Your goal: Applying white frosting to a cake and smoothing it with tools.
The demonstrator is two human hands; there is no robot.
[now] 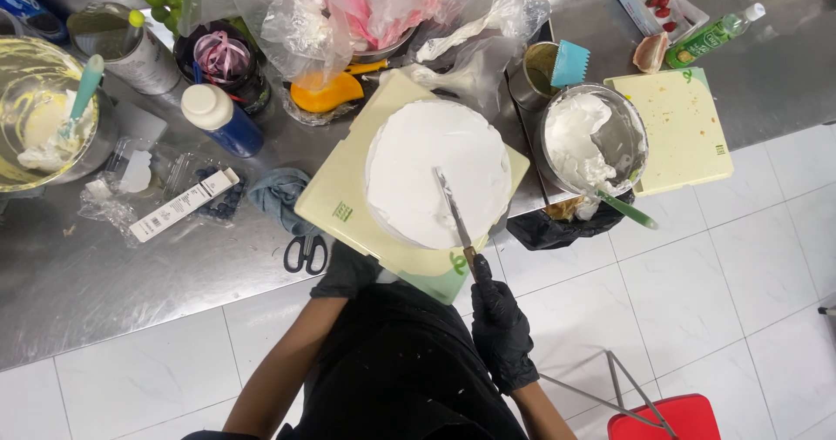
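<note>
White-frosted cake (435,170) on a pale yellow-green board (335,205); black-gloved hands (501,322); white cream in a steel bowl (623,131) with a green-handled spatula (627,209); blue bottle (222,118), white cap; red stool (666,418); grey, possibly bluish, cloth (279,192); grey steel counter (131,275).

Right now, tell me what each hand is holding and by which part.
The right hand grips the palette knife by its dark handle, blade over the white cake. The left hand rests at the pale green board edge; a hold cannot be told.
</note>
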